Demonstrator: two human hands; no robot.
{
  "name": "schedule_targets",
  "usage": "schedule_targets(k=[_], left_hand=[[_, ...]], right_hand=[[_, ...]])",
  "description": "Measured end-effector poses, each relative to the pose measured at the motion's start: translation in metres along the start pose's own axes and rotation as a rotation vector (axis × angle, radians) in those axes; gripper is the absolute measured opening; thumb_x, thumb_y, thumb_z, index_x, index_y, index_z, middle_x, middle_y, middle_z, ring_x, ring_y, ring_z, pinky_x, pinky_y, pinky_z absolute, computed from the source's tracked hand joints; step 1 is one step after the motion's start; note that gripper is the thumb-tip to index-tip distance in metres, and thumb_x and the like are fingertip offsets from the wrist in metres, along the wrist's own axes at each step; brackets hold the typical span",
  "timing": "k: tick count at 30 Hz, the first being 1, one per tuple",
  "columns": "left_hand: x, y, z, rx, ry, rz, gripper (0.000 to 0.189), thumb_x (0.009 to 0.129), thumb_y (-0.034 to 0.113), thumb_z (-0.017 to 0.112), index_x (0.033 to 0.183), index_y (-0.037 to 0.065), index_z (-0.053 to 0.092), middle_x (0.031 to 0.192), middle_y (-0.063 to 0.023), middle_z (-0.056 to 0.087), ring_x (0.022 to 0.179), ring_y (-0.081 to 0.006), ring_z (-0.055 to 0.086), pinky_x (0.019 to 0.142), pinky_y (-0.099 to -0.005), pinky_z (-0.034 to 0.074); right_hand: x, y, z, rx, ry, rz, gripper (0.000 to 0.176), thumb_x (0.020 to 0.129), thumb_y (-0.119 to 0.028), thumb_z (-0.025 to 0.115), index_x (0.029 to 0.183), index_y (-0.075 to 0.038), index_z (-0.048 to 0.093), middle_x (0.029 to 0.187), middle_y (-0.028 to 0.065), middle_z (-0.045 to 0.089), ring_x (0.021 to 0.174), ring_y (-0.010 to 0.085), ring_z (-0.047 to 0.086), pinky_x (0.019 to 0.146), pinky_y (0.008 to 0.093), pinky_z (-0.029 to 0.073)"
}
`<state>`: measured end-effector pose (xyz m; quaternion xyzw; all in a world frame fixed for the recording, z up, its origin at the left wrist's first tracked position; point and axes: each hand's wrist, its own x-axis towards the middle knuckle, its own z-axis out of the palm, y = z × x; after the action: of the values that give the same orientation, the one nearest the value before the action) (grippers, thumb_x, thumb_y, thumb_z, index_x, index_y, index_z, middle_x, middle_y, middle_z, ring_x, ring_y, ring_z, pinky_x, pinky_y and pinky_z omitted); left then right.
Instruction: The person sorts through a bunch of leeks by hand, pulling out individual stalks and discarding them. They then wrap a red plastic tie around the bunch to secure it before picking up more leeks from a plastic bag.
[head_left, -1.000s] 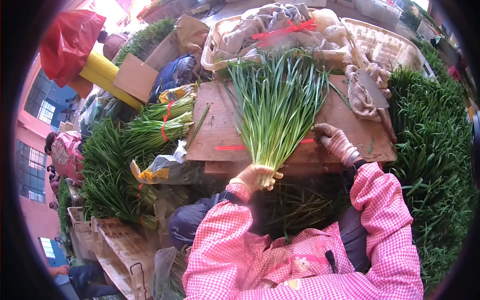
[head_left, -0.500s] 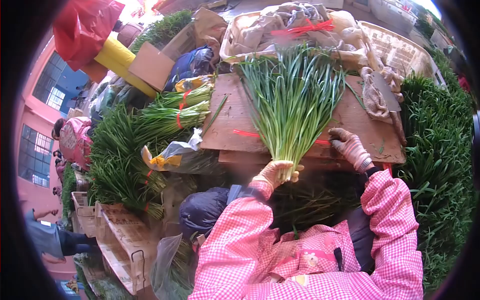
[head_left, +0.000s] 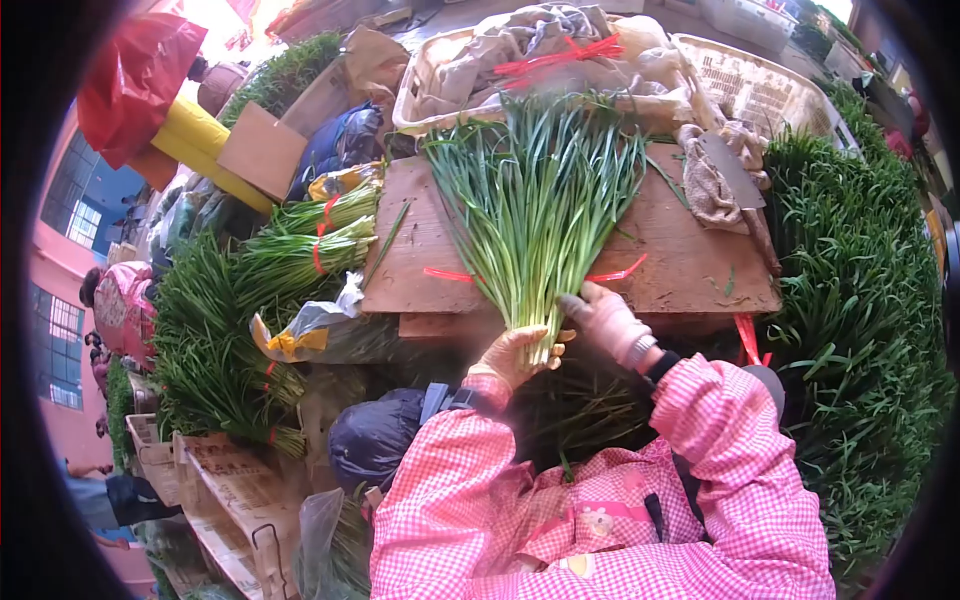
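Observation:
A large bunch of long green garlic chives (head_left: 545, 215) lies fanned on a brown wooden board (head_left: 690, 270), its pale stem ends toward me. My gloved left hand (head_left: 515, 358) is closed around the stem ends at the board's near edge. My gloved right hand (head_left: 608, 322) is at the right side of the stems, fingertips against them and slightly apart. A red tie strip (head_left: 615, 270) lies across the board beneath the bunch, its ends showing on both sides.
Tied chive bunches (head_left: 320, 240) lie to the left. Behind the board stands a white crate (head_left: 405, 115) with cloths and red strips. A wide blade (head_left: 732, 170) rests on a sack at the back right. Loose greens (head_left: 870, 350) are heaped on the right.
My right hand has moved left from the board's near edge to the stems. My left hand keeps its hold on the bunch. The whole view has shifted a little.

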<state>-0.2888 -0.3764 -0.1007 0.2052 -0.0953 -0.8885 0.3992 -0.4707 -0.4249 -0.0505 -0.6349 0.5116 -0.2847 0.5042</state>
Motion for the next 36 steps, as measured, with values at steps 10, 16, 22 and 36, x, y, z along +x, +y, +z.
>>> schedule_targets(k=[10, 16, 22, 36], left_hand=[[-0.016, 0.037, 0.021, 0.473, 0.453, -0.186, 0.053, 0.080, 0.038, 0.063, 0.117, 0.002, 0.050, 0.104, -0.0178, 0.061, 0.092, -0.0297, 0.061, 0.076, -0.0511, 0.050], [-0.021, 0.068, 0.037, 0.664, 0.911, -0.136, 0.054, 0.079, 0.047, 0.063, 0.110, 0.005, 0.052, 0.092, -0.0138, 0.062, 0.077, -0.0265, 0.062, 0.063, -0.0429, 0.051], [-0.007, 0.067, 0.023, 1.156, 1.052, 0.036, 0.075, 0.069, 0.053, 0.071, 0.115, -0.002, 0.049, 0.096, -0.0167, 0.060, 0.065, -0.0246, 0.062, 0.048, -0.0307, 0.052], [0.014, 0.080, 0.008, 1.581, 1.027, -0.006, 0.065, 0.074, 0.051, 0.064, 0.114, 0.000, 0.054, 0.110, -0.0197, 0.058, 0.104, -0.0296, 0.055, 0.088, -0.0374, 0.042]], right_hand=[[0.026, 0.014, -0.002, 0.396, -0.121, 0.359, 0.021, 0.081, -0.024, 0.066, 0.088, -0.005, 0.061, 0.071, 0.0010, 0.061, 0.053, 0.0096, 0.054, 0.048, 0.0236, 0.041], [0.031, 0.001, -0.005, 0.523, -0.120, 0.422, 0.025, 0.080, -0.027, 0.067, 0.091, -0.004, 0.062, 0.073, 0.0024, 0.063, 0.054, 0.0101, 0.055, 0.048, 0.0246, 0.043], [0.034, 0.007, -0.010, 0.265, 0.016, 0.351, 0.025, 0.080, -0.026, 0.067, 0.092, -0.005, 0.061, 0.071, 0.0023, 0.062, 0.052, 0.0102, 0.055, 0.047, 0.0250, 0.043], [0.052, 0.011, 0.001, -0.075, 0.042, 0.192, 0.035, 0.070, -0.020, 0.075, 0.094, 0.001, 0.061, 0.077, 0.0089, 0.064, 0.071, 0.0180, 0.059, 0.067, 0.0311, 0.046]])
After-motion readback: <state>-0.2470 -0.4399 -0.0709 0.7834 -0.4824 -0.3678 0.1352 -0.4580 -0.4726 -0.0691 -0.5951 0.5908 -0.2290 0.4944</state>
